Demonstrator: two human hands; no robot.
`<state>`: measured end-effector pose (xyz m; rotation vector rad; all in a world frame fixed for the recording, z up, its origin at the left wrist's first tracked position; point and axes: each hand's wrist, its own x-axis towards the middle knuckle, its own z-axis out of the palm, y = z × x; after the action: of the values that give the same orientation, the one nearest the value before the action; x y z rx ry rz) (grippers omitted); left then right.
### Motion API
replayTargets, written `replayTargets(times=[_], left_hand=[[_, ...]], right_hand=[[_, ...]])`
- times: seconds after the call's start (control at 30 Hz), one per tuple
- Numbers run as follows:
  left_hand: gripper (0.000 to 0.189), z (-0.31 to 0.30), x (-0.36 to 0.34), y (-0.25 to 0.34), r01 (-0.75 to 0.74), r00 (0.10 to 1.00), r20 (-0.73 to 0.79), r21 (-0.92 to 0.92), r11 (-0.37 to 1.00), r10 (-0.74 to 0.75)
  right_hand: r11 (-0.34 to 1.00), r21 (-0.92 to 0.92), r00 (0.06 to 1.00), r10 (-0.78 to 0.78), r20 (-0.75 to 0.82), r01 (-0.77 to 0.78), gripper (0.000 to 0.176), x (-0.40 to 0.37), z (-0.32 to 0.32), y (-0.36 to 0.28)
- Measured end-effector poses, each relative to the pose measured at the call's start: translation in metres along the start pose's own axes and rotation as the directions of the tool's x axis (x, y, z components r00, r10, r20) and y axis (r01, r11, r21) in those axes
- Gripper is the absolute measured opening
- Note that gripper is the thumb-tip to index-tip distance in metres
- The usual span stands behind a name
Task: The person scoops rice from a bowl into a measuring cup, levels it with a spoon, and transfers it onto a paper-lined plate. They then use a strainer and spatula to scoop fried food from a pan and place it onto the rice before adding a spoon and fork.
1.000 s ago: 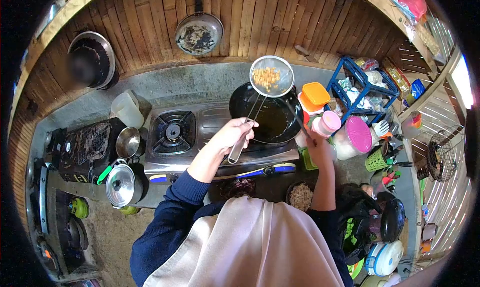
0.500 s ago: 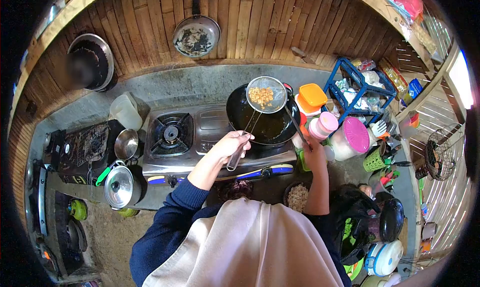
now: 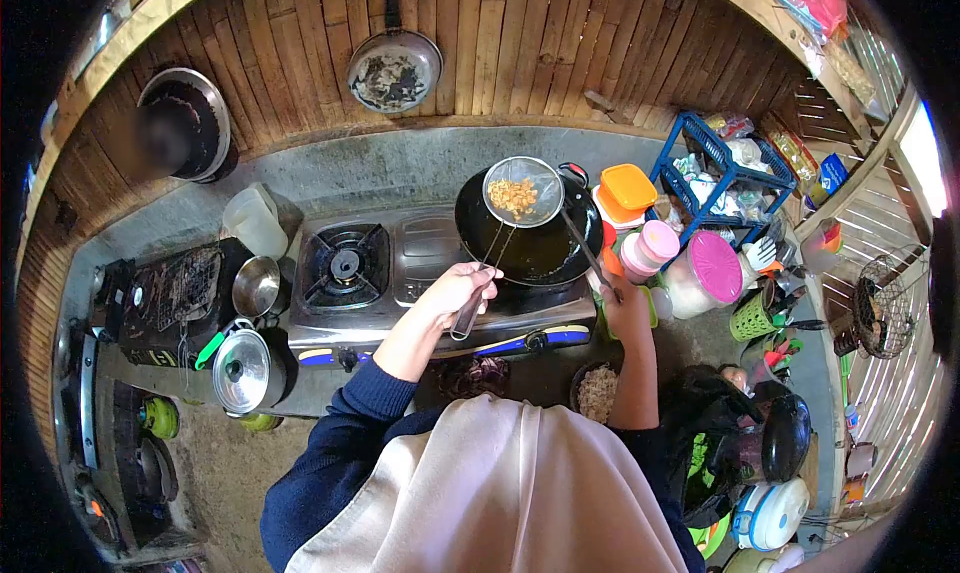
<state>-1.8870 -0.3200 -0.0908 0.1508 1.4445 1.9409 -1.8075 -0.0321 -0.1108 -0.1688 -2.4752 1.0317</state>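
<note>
A round mesh strainer (image 3: 524, 191) with golden-brown bits (image 3: 512, 197) in it is held over a black wok (image 3: 550, 258) on the right burner of the stove (image 3: 415, 258). My left hand (image 3: 466, 291) is closed round the strainer's handle. Dark liquid lies in the wok. My right hand (image 3: 624, 301) grips the handle of a long dark utensil (image 3: 582, 240), which slants up and left to the strainer's right edge. Whether its tip touches the strainer I cannot tell.
Right of the wok are an orange container (image 3: 627, 188), pink containers (image 3: 655, 243) and a blue rack (image 3: 715, 163). A lidded pot (image 3: 241, 371) and small pan (image 3: 256, 286) stand left. A bowl of rice-like food (image 3: 598, 391) is near my right forearm.
The strainer has shifted slightly to the left and down over the wok, with the bits still in it. The utensil's upper end has also moved a little left. Both hands keep their grips.
</note>
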Motion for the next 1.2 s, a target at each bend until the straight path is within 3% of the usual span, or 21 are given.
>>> replayTargets(times=[0.2, 0.3, 0.43, 0.5, 0.6, 0.73, 0.8, 0.93, 1.0, 1.13, 1.2], left_hand=[[0.018, -0.003, -0.001, -0.002, -0.006, 1.000, 0.007, -0.024, 1.000, 0.006], [0.018, -0.001, -0.006, 0.001, -0.021, 1.000, 0.007, -0.020, 1.000, 0.021], [0.018, -0.004, -0.006, 0.001, -0.014, 1.000, 0.022, -0.026, 1.000, 0.014], [0.018, -0.003, -0.007, 0.003, -0.028, 1.000, 0.009, -0.015, 0.999, 0.028], [0.018, -0.007, -0.006, 0.001, -0.018, 0.999, 0.030, -0.048, 0.999, 0.020], [0.018, -0.009, -0.008, 0.002, -0.017, 1.000, 0.024, -0.007, 1.000, 0.017], [0.017, -0.011, -0.006, -0.001, -0.018, 1.000, 0.019, -0.029, 0.999, 0.019], [0.017, -0.009, -0.010, 0.002, -0.009, 1.000, 0.013, -0.056, 0.998, 0.009], [0.017, -0.005, -0.016, 0.006, -0.003, 1.000, -0.001, -0.008, 1.000, 0.003], [0.017, -0.008, -0.013, 0.004, 0.008, 1.000, -0.014, -0.009, 1.000, -0.008], [0.016, -0.009, -0.013, 0.002, -0.015, 1.000, 0.006, -0.009, 1.000, 0.015]], right_hand=[[0.996, 0.090, 0.999, -0.030, 0.017, 0.028, 0.026, -0.001, 0.011, 0.004], [0.993, -0.019, 0.992, -0.118, -0.053, 0.117, 0.027, -0.004, 0.016, 0.006], [0.990, 0.052, 0.991, -0.131, -0.018, 0.132, 0.027, -0.004, 0.012, -0.004], [0.997, 0.052, 0.998, 0.063, 0.000, -0.063, 0.027, -0.005, 0.009, -0.009], [0.981, 0.103, 0.983, 0.155, 0.098, -0.164, 0.028, -0.002, 0.006, 0.001], [0.989, -0.004, 0.989, 0.145, 0.017, -0.145, 0.030, -0.005, 0.006, 0.012], [0.961, 0.184, 0.977, 0.190, 0.093, -0.204, 0.029, -0.006, 0.004, 0.011], [0.947, 0.192, 0.965, 0.243, 0.094, -0.257, 0.028, -0.008, -0.002, 0.002], [0.879, 0.307, 0.930, 0.333, 0.157, -0.366, 0.028, -0.010, -0.005, -0.002], [0.926, 0.255, 0.961, 0.268, 0.076, -0.278, 0.028, -0.010, -0.005, 0.000], [0.881, 0.274, 0.922, 0.364, 0.130, -0.386, 0.028, -0.011, -0.010, -0.008]])
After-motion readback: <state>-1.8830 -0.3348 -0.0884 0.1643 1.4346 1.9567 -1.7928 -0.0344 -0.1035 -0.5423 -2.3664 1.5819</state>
